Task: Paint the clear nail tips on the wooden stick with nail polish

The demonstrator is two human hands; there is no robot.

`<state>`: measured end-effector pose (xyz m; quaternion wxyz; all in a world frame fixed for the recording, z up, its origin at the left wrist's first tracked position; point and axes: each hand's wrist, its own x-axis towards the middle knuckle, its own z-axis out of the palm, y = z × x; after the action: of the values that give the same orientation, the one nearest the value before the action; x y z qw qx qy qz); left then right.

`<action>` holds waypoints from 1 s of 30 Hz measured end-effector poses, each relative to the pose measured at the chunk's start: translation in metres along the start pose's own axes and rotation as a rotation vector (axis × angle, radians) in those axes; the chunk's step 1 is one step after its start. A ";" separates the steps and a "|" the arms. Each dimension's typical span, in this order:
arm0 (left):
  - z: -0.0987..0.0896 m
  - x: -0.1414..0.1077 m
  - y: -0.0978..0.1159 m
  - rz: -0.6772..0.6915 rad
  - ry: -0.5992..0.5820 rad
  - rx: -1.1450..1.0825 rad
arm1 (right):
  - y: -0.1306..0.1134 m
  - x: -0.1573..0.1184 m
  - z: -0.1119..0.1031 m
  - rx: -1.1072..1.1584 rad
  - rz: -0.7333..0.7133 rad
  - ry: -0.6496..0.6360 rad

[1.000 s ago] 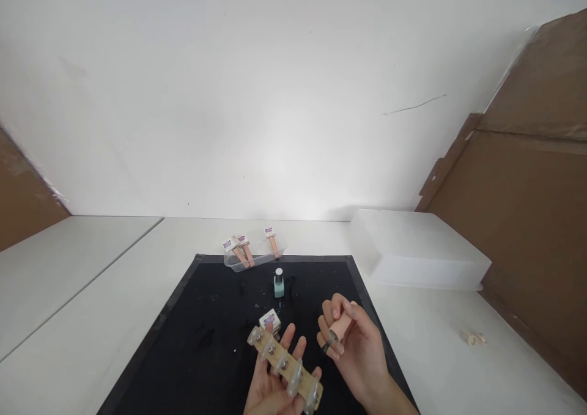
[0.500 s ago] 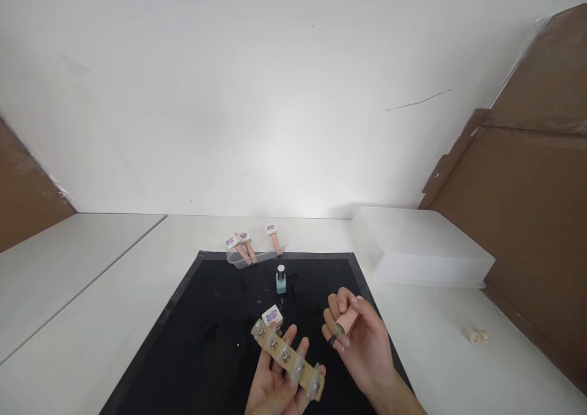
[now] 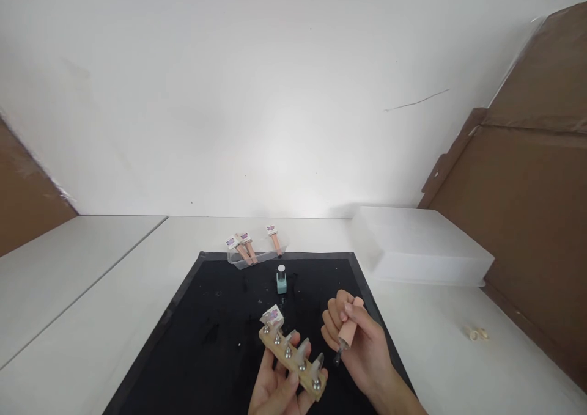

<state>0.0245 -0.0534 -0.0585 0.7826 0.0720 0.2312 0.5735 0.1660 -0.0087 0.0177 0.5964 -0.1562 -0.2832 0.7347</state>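
While the left hand (image 3: 275,396) is clamped on the wooden nail-tip strip (image 3: 295,366), thumb on its near side and fingers behind and under, the right hand (image 3: 369,351) has the pink brush cap (image 3: 351,329) pinched between thumb and curled fingers. Hands are apart, both above the black mat (image 3: 192,335).

Strip is over the near part of the mat, tilted, far end to the left. Row of metal studs (image 3: 288,352) along it, clear nail tips (image 3: 301,349) standing off them. Brush cap is over the mat's right side, dark bristles (image 3: 338,358) angled down toward the strip, not touching it. Can't tell if the bristles are loaded.

On the mat: teal polish bottle (image 3: 281,283) upright, cap on, near the far edge; white-labelled square bottle (image 3: 274,315) closer in, partly hidden by the strip's far end.

At the mat's far edge, left of centre: clear plastic tray (image 3: 238,264) with three pink-capped bottles (image 3: 275,240) leaning in it. Right of the mat: translucent white bin (image 3: 424,244) toward the back, small cream rings (image 3: 477,334) nearer.
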 end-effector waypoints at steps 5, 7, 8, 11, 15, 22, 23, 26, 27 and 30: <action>0.006 -0.002 0.002 -0.008 -0.002 -0.013 | 0.002 -0.001 -0.001 -0.023 0.007 -0.008; 0.005 -0.003 0.002 -0.026 -0.019 -0.019 | 0.002 -0.001 -0.002 -0.002 0.033 -0.006; 0.004 -0.002 0.002 -0.032 -0.037 -0.020 | 0.002 -0.001 -0.003 0.009 0.038 -0.003; 0.001 -0.002 0.001 -0.037 -0.124 -0.036 | 0.002 -0.001 -0.003 -0.001 0.032 0.002; 0.001 -0.001 0.000 -0.049 -0.201 -0.080 | 0.002 -0.001 -0.003 -0.068 0.003 -0.008; 0.010 -0.004 0.003 -0.071 -0.225 -0.134 | 0.000 -0.004 0.001 -0.232 -0.044 -0.079; 0.011 -0.004 0.003 -0.067 -0.220 -0.129 | 0.000 -0.005 0.001 -0.247 -0.050 -0.086; 0.011 -0.004 0.003 -0.063 -0.173 -0.102 | 0.000 -0.005 0.001 -0.280 -0.059 -0.093; 0.011 -0.004 0.003 -0.069 -0.149 -0.098 | 0.000 -0.005 0.001 -0.293 -0.062 -0.092; 0.008 -0.003 0.002 -0.058 -0.086 -0.071 | 0.000 -0.004 0.000 -0.345 -0.065 -0.093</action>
<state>0.0255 -0.0545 -0.0495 0.8103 0.0620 0.1790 0.5546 0.1666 -0.0123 0.0175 0.5706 -0.2129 -0.4370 0.6620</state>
